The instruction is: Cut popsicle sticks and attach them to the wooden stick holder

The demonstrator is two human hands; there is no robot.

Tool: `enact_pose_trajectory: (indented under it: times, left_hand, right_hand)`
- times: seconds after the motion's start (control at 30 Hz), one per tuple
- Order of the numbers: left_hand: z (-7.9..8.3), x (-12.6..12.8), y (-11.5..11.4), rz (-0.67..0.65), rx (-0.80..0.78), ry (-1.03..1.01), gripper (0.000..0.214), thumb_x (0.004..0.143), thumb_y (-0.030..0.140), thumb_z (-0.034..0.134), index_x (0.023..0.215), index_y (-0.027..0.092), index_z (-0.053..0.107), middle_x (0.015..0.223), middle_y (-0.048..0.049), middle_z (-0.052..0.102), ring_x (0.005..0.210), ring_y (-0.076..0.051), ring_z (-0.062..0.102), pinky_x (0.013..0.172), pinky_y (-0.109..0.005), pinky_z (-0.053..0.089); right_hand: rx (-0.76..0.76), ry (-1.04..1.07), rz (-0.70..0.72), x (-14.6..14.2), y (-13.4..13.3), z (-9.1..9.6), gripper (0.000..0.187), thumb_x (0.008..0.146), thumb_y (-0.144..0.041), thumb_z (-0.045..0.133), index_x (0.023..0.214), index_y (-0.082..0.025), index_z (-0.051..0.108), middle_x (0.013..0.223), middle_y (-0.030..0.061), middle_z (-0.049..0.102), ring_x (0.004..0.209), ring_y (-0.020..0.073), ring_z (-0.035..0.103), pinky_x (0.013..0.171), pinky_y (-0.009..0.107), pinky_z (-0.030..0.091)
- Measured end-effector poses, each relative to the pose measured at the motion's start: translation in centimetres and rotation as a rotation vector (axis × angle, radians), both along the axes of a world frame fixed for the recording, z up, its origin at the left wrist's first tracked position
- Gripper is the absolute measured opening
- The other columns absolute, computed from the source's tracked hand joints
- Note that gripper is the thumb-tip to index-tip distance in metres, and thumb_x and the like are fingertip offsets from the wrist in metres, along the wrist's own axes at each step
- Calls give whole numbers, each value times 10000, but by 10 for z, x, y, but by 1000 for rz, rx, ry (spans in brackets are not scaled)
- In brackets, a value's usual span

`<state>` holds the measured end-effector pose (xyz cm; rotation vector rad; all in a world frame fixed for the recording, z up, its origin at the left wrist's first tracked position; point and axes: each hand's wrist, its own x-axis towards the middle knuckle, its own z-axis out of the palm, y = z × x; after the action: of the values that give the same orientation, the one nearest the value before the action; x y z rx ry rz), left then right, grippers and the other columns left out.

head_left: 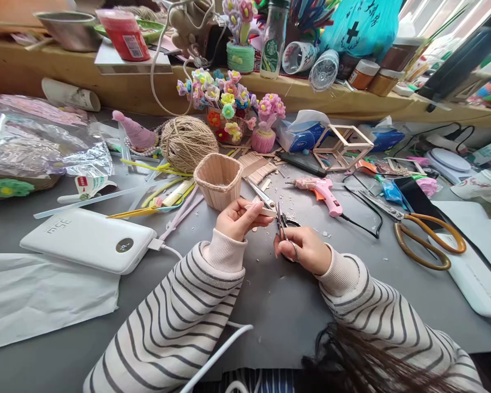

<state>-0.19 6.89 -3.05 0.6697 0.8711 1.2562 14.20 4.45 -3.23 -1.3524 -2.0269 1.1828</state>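
My left hand point(242, 219) is closed, pinching a pale flat wooden stick point(267, 211) that points right. Around the handles of a small pair of scissors point(281, 224) my right hand point(305, 248) is closed; the blades stand up at the stick's right end. Just beyond my left hand is a square basket of wooden slats with a twine-wrapped rim point(219, 176). Behind the stick lies another pair of scissors point(263, 195), partly hidden by my fingers. A panel of joined wooden sticks point(257, 166) rests farther back, with small scraps around it.
A pink glue gun point(321, 194) and large brown-handled scissors point(427, 237) lie to the right. At left are a white power bank point(88, 240) with a cable and a ball of twine point(189, 143). Fuzzy-wire flowers point(227, 98) and a wooden-stick frame point(343, 146) stand at the back.
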Motion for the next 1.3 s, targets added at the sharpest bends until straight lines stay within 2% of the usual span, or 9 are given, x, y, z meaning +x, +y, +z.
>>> enact_pose_trajectory:
  times: [0.13,0.27,0.67,0.83,0.97,1.07,1.17,1.27,1.3]
  left_hand:
    - [0,1,0,15,-24,-26,318,616,355,669,613,146,428,557,2,660,459,-88,601,461,-171,464]
    - [-3,1,1,-6,35,-9,311,617,371,662,580,142,454,494,27,624,403,-63,555,442,-161,450]
    - [-7,0,-2,40,277,275,322,705,381,574,500,142,506,405,38,523,364,-44,457,400,-168,381]
    - [-7,1,-3,102,289,292,306,719,350,566,500,145,505,399,42,515,354,-36,438,391,-160,371]
    - [-7,1,-4,102,288,324,312,716,348,570,490,142,506,399,38,513,357,-35,434,389,-158,365]
    - [-7,0,-4,88,303,326,309,719,348,569,496,142,512,404,37,514,362,-37,436,388,-158,367]
    - [-9,1,-5,43,321,312,278,724,353,565,546,141,547,445,27,547,374,-41,448,397,-162,383]
    - [-12,2,-5,-10,326,301,247,740,362,545,665,138,613,520,8,594,396,-44,467,414,-165,404]
    - [-13,2,-5,-23,328,302,250,746,366,535,712,137,629,543,2,605,400,-45,471,419,-167,410]
  right_hand:
    - [4,-19,14,0,-1,0,692,647,-777,259,535,-139,503,433,-19,398,429,75,337,439,214,282]
    - [13,-4,20,-1,0,0,667,655,-764,285,533,-142,494,442,-13,412,435,77,342,435,211,279]
    - [9,20,33,2,0,1,685,660,-767,261,523,-136,488,422,-23,378,419,71,316,430,216,260]
    - [12,44,46,3,0,0,669,668,-755,275,522,-139,490,420,-24,390,412,67,320,422,208,259]
    - [21,72,34,3,0,0,621,683,-716,337,491,-142,476,410,-21,402,404,64,320,414,205,259]
    - [31,81,-36,5,1,2,543,703,-634,427,462,-148,461,410,-18,435,404,63,332,417,202,274]
    - [122,41,-190,13,7,2,489,713,-564,468,442,-157,445,400,-36,397,407,64,316,415,203,264]
    - [298,-164,-385,28,17,0,436,634,-496,585,408,-167,411,381,-59,325,400,64,287,412,213,240]
    - [342,-242,-443,33,21,-1,391,615,-456,610,420,-167,433,378,-60,344,398,67,307,425,216,260]
